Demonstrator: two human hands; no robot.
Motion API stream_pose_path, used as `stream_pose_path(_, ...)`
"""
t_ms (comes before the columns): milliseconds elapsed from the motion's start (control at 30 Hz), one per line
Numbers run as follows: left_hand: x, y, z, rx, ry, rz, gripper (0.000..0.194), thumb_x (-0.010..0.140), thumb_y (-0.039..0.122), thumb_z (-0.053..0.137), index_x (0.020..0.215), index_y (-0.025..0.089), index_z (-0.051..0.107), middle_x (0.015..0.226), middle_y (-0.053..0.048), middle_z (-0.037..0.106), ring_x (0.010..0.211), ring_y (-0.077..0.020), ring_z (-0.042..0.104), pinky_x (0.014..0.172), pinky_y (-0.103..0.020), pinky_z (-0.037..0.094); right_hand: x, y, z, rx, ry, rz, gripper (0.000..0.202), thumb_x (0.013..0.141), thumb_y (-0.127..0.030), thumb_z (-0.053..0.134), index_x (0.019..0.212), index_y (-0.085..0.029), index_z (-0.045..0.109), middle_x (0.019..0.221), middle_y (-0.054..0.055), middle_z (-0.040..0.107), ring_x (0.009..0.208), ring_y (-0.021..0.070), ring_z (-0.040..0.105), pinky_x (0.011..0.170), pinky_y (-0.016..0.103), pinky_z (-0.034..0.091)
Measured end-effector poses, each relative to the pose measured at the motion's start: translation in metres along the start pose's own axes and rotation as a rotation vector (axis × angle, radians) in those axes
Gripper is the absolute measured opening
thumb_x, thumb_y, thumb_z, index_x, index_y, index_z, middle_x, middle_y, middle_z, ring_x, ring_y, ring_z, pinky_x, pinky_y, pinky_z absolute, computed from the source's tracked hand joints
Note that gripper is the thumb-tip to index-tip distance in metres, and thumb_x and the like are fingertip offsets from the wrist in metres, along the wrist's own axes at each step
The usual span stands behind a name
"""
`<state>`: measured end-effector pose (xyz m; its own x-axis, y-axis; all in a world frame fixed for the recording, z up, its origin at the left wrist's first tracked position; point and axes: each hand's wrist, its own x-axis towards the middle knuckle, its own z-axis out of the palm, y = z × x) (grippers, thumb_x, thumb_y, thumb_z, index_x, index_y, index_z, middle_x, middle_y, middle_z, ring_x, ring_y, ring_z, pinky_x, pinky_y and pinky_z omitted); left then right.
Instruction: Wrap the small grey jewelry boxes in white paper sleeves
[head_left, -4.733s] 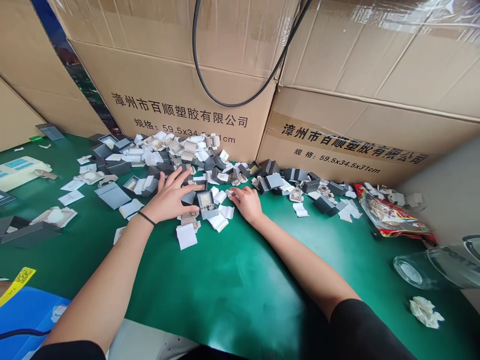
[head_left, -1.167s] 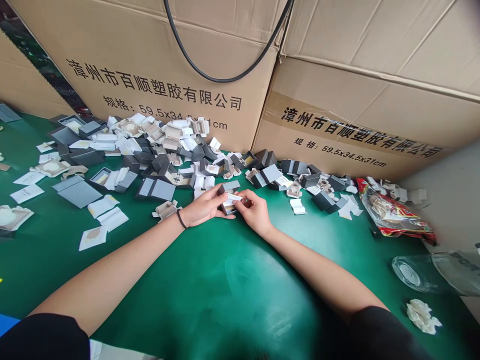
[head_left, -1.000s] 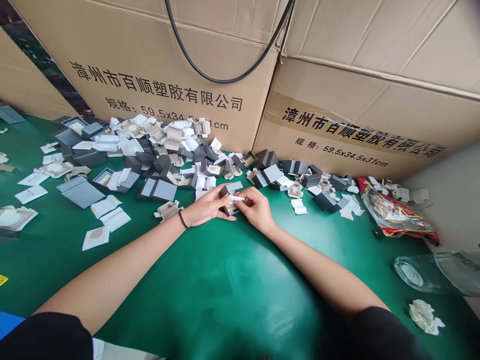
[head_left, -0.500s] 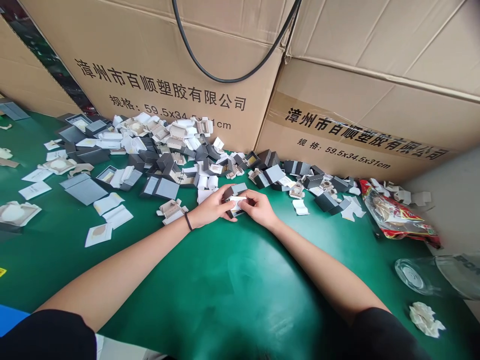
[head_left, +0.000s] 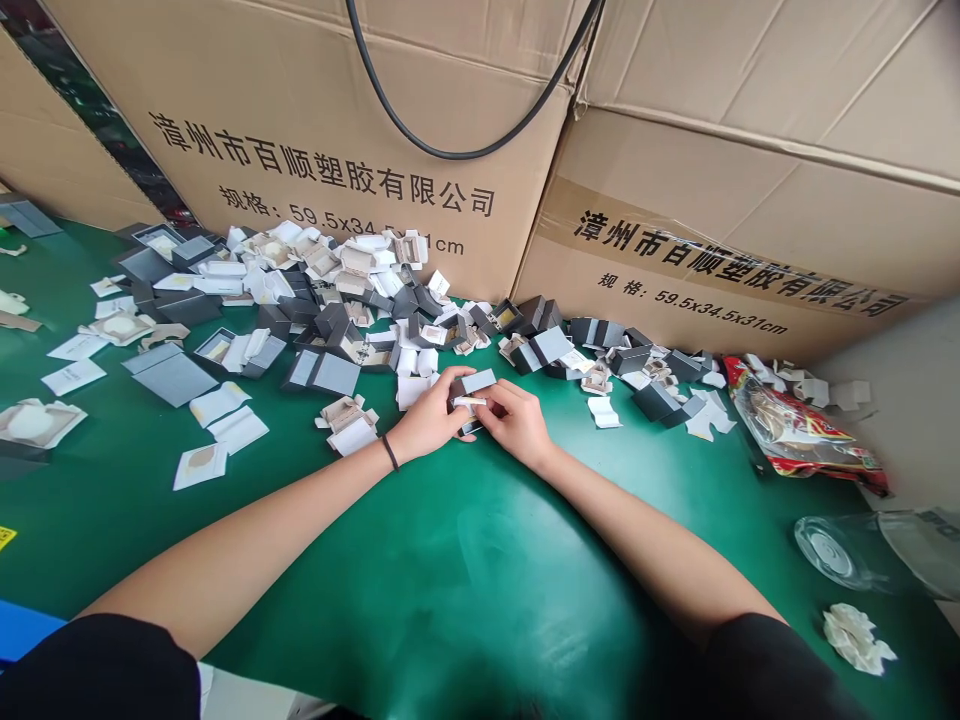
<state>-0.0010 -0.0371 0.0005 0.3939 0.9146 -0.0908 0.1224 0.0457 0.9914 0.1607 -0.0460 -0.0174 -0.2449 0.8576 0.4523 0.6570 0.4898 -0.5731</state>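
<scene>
Both hands meet over the green table at the middle of the view. My left hand (head_left: 429,420), with a dark band at the wrist, is closed round a small dark grey box (head_left: 475,381) whose lid stands up. My right hand (head_left: 517,425) pinches a white insert (head_left: 469,401) at the mouth of that box. Fingers partly hide the box's lower part. Just left of my left hand lies a torn white and beige card insert (head_left: 349,425). Behind the hands spreads a heap of dark grey boxes (head_left: 324,371) and white card pieces.
Large cardboard cartons (head_left: 337,120) form a wall behind the green table (head_left: 450,580), and a black cable (head_left: 450,154) hangs before them. At right are a red food packet (head_left: 802,425), a clear plastic container (head_left: 832,555) and crumpled paper (head_left: 859,638).
The white insert has tipped up and shows its edge rather than its face. My right fingers have shifted with it, while my left hand keeps the box at nearly the same place.
</scene>
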Motion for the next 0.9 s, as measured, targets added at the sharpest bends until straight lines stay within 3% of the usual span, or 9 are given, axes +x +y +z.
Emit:
stream_pose_path(167,0.0,-0.0036,0.0034,0.012,0.034,0.024,0.042,0.074,0.016,0.05,0.115,0.025,0.044,0.097,-0.004,0.051,0.077,-0.0182,0.06,0.057,-0.034,0.059,-0.0023,-0.0001,0.0017,-0.042,0.02,0.009,0.012,0.08,-0.023,0.051,0.08,-0.021,0.063,0.062,-0.002,0.05,0.056,0.0101,0.046,0.055,0.021,0.036)
stream_pose_path(467,0.0011,-0.0043,0.0037,-0.019,0.027,0.01,0.05,0.071,0.012,0.052,0.118,0.026,0.043,0.095,-0.003,0.055,0.076,-0.0171,0.06,0.057,-0.033,0.059,-0.0024,-0.0025,0.0014,-0.057,0.031,0.016,0.013,0.081,-0.023,0.05,0.08,-0.021,0.063,0.061,-0.002,0.051,0.055,0.0103,0.046,0.055,0.021,0.036)
stream_pose_path(900,0.0008,-0.0036,0.0051,-0.033,0.104,0.0,0.044,0.072,0.014,0.053,0.113,0.025,0.046,0.103,-0.005,0.054,0.08,-0.0188,0.061,0.053,-0.03,0.058,-0.0013,-0.0016,0.001,-0.036,-0.001,0.007,0.014,0.082,-0.026,0.049,0.085,-0.021,0.062,0.062,-0.002,0.053,0.056,0.0106,0.048,0.055,0.021,0.038)
